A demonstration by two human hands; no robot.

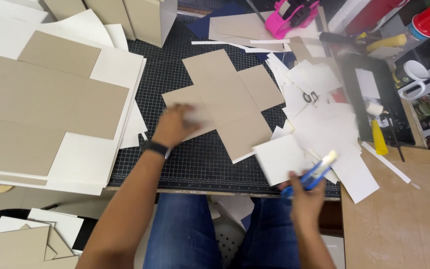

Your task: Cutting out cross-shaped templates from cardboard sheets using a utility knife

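A cross-shaped piece of grey-brown cardboard (230, 99) lies flat on the black gridded cutting mat (175, 74). My left hand (175, 125) rests on the cardboard's left arm, blurred, with a small pale piece under its fingers. A dark band sits on that wrist. My right hand (305, 198) is at the mat's front edge, closed around a blue glue stick (316, 173) with a white tip. The tip points up and right, beside a white square of paper (280, 158).
Large cardboard and white sheets (51, 104) are stacked on the left. A heap of white paper offcuts (324, 114) with scissors lies to the right. A black tray (374, 99) with a yellow-handled roller, a pink tape dispenser (292, 17) and a wooden board (399, 214) are nearby.
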